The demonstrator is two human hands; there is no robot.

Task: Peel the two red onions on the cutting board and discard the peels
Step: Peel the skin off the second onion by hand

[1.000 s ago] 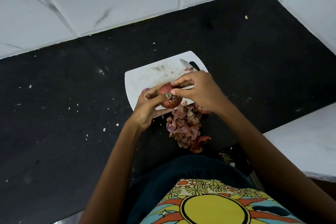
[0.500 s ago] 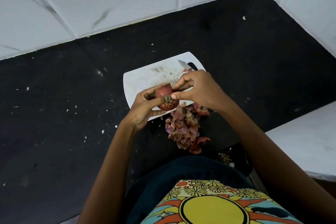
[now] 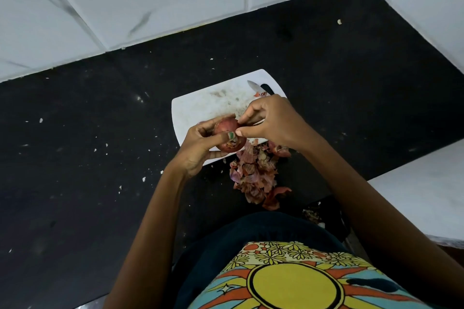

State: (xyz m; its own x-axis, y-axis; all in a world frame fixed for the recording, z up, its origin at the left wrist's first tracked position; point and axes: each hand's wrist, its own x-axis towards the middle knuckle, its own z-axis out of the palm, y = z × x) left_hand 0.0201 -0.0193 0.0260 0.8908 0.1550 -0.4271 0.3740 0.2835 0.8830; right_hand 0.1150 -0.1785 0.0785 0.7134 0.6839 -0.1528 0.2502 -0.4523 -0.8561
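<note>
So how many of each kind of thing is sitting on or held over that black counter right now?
Red onion, held in both hands: 1
Cutting board: 1
Knife: 1
Pile of peels: 1
Total: 4

A red onion [image 3: 227,133], round with a glossy red-brown skin, is held up above the near edge of the white cutting board [image 3: 200,110], its ragged root end turned toward the camera. At about 5 o'clock from it, a loose heap of dry pink and red-brown peels [image 3: 253,173] lies on the black surface [image 3: 100,158], reaching from the board's near edge toward the person.
</note>
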